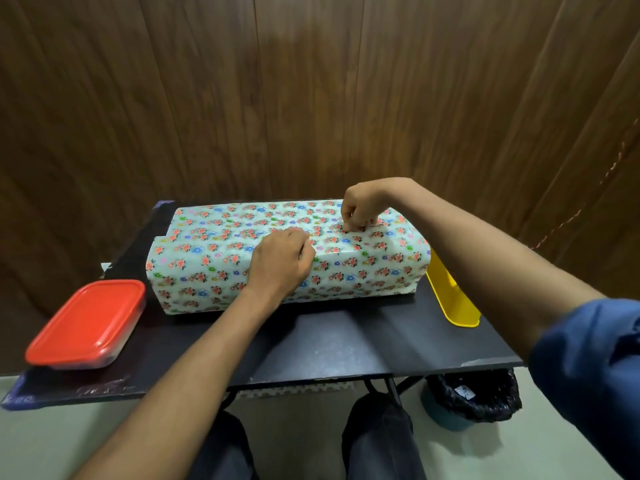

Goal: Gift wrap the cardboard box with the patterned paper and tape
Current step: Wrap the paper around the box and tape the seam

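Note:
A long box covered in white paper with small red and blue flowers (207,258) lies across the black table (311,341). The cardboard itself is hidden under the paper. My left hand (282,261) rests on the top near the middle, fingers curled down onto the paper's overlapping edge. My right hand (360,209) sits further right on the top, fingertips pinched together at the seam; whether a piece of tape is under them I cannot tell. The paper sticks out past the box at the left end.
A clear container with a red lid (86,323) stands at the table's front left. A yellow plastic piece (453,299) stands at the right, beside the box. A bin lined with a black bag (474,396) is on the floor under the table's right side. A wooden wall is behind.

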